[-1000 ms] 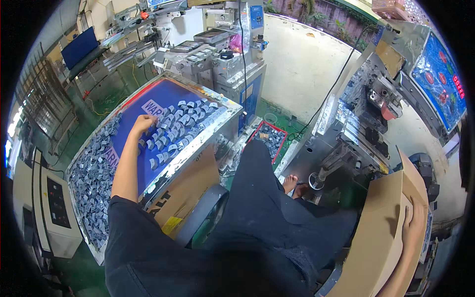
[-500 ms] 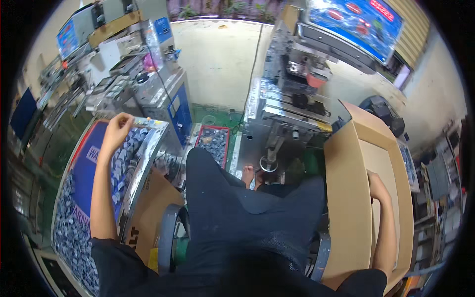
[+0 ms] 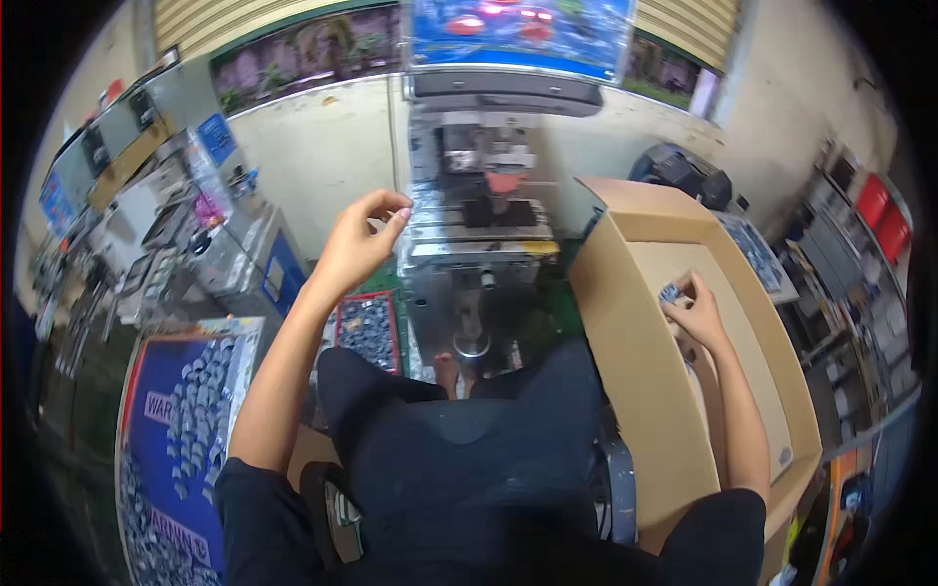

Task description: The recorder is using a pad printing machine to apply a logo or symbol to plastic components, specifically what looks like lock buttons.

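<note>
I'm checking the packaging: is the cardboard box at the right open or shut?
Open: the cardboard box shows its inside around the right hand, its far flap turned outward.

The left forearm [image 3: 293, 366] is slanting forward and inward, and the left hand [image 3: 369, 234] is hovering, its thumb and forefinger curving toward each other. The right forearm [image 3: 741, 405] is angling forward and leftward, the right hand [image 3: 694, 313] pinching with bent fingers.

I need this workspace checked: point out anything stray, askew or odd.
One small grey piece lies alone inside the cardboard box, toward its near right side. Set apart from the heaped grey pieces on the table, it looks stray, though it may belong there. No clear damage shows.
</note>
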`<move>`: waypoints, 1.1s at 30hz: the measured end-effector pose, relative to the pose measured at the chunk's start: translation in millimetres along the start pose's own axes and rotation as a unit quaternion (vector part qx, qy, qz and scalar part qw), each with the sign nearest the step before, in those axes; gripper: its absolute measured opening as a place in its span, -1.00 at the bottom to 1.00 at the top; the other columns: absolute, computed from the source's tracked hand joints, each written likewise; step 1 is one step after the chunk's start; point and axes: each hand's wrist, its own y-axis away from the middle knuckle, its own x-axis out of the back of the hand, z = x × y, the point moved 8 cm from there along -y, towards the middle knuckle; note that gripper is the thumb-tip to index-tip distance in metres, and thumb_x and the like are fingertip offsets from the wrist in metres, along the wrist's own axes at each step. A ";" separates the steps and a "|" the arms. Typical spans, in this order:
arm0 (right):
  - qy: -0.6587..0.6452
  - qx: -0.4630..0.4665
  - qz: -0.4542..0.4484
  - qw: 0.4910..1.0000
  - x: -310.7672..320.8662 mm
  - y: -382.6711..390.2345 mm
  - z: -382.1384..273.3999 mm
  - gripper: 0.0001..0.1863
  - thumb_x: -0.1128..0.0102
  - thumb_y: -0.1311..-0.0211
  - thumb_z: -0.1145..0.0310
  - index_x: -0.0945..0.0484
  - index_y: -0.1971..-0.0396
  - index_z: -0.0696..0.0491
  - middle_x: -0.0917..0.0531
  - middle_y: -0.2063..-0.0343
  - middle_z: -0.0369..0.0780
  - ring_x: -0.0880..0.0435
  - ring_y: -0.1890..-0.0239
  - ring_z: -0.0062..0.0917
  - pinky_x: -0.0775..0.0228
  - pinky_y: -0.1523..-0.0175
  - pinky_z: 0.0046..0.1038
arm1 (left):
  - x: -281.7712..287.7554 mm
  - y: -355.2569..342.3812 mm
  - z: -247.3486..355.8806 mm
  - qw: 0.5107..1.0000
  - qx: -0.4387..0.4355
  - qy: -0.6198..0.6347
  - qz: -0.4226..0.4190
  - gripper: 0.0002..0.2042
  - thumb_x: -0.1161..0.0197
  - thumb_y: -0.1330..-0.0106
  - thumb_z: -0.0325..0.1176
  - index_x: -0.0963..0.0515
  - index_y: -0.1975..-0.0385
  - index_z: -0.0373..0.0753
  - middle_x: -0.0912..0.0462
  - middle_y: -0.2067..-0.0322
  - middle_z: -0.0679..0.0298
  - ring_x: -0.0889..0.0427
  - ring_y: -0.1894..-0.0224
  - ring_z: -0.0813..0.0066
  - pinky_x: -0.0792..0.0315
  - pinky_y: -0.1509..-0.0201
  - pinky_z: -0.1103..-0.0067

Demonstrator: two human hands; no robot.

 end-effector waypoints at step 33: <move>0.059 0.113 0.072 0.989 2.5 -50.4 -7.5 -0.75 -0.43 -0.08 0.61 -0.67 0.20 0.24 -0.75 0.37 -0.12 -0.77 0.34 -0.49 -0.60 0.21 -0.46 | -104.7 -56.2 -3.8 0.993 0.026 0.087 -0.080 -0.55 -0.35 -0.35 -0.08 -0.66 -0.02 -0.35 -0.79 0.20 -0.01 -0.79 0.10 0.29 -0.58 0.00 0.47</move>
